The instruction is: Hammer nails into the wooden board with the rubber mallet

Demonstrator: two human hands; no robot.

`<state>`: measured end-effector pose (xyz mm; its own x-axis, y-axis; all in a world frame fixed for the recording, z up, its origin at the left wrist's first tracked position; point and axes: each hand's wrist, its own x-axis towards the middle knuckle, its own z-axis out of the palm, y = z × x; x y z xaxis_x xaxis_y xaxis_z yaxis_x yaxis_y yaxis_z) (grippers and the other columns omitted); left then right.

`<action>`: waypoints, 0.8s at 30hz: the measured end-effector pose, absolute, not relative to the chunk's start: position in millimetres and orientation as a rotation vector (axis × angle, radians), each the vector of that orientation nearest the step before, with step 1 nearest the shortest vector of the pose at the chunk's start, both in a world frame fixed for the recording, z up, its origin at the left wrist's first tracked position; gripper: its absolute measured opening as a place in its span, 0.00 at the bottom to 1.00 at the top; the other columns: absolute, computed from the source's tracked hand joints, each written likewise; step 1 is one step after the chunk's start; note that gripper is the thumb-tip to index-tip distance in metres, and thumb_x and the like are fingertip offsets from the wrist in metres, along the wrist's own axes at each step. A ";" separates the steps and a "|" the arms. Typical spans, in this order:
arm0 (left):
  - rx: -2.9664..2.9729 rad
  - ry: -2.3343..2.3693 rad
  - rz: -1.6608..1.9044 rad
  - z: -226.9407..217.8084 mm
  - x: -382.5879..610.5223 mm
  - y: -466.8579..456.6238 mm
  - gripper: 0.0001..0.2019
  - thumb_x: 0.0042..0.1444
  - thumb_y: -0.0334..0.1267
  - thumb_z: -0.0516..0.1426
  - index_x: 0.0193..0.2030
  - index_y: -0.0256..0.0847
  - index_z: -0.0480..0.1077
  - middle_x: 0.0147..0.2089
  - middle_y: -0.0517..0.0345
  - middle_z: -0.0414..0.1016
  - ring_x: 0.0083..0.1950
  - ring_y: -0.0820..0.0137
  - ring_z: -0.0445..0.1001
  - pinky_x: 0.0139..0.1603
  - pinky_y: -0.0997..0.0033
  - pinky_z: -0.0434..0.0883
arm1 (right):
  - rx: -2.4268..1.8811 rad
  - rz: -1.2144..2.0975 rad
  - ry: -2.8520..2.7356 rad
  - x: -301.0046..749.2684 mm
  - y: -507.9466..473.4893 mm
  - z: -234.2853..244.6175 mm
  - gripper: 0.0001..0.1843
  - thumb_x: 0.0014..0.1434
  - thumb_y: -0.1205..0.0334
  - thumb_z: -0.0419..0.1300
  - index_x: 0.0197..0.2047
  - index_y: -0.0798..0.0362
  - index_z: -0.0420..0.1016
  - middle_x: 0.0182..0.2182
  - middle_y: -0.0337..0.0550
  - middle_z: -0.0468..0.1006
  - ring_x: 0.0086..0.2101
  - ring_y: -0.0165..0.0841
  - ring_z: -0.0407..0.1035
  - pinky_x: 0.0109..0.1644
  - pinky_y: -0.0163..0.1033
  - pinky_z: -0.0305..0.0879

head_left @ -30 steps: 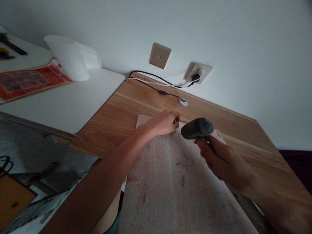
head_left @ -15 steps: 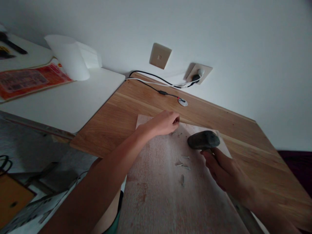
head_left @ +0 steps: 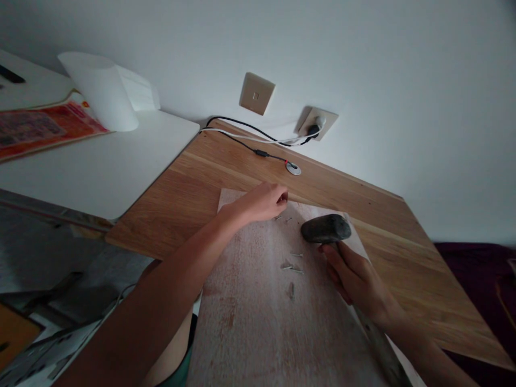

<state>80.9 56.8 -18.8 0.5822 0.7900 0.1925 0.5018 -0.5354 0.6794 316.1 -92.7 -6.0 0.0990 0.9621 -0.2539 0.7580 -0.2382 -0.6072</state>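
Observation:
In the head view, my right hand (head_left: pixel 355 274) grips the wooden handle of a hammer (head_left: pixel 325 229) just below its thick dark head. That head hovers over the far right part of a pale, worn wooden board (head_left: pixel 258 317). Near the board's far edge, my left hand (head_left: pixel 269 200) is closed, thumb and fingers drawn together; whatever they pinch is hidden. A nail (head_left: pixel 289 220) and another small one stand or lie close beside it. Nearer to me lie several loose nails (head_left: pixel 297 271), with a nail-like piece (head_left: pixel 292 291) closest.
The board rests on a wooden desk (head_left: pixel 161 220) against the wall. Cables (head_left: pixel 250 138) run along the back to a wall socket (head_left: pixel 318 123). On the left, a white table (head_left: pixel 133 156) bears a paper roll (head_left: pixel 102 94) and a red printed packet (head_left: pixel 44 129).
The whole view has shifted slightly, so most things sit further left. Against the board, both hands and the hammer stay nearly where they were.

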 end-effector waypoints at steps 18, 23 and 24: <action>2.359 0.705 0.795 18.5 77.2 20.8 0.05 0.64 0.27 0.59 0.40 0.36 0.77 0.37 0.55 0.82 0.36 0.71 0.76 0.37 0.71 0.65 | -2.054 0.765 -1.779 319.4 -91.6 -7.4 0.25 0.72 0.35 0.48 0.44 0.48 0.69 0.16 0.31 0.66 0.13 0.32 0.58 0.19 0.38 0.52; 2.551 0.681 0.321 31.7 88.6 -9.3 0.02 0.62 0.33 0.64 0.40 0.37 0.79 0.41 0.49 0.84 0.40 0.63 0.81 0.32 0.66 0.63 | -1.998 0.777 -1.786 319.8 -91.8 -7.3 0.23 0.73 0.36 0.48 0.42 0.47 0.67 0.17 0.31 0.66 0.14 0.31 0.59 0.19 0.38 0.52; 2.582 0.691 0.247 29.4 92.3 -13.1 0.03 0.63 0.32 0.64 0.42 0.37 0.80 0.43 0.47 0.85 0.42 0.61 0.82 0.32 0.66 0.63 | -1.991 0.772 -1.783 319.4 -91.8 -6.9 0.23 0.73 0.36 0.48 0.41 0.47 0.66 0.17 0.31 0.66 0.13 0.30 0.59 0.19 0.38 0.52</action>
<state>92.3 -13.1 29.4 0.8582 0.5105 0.0542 0.4292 -0.7714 0.4698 319.4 -91.8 -6.9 0.0558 0.9857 -0.1588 0.7903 -0.1407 -0.5963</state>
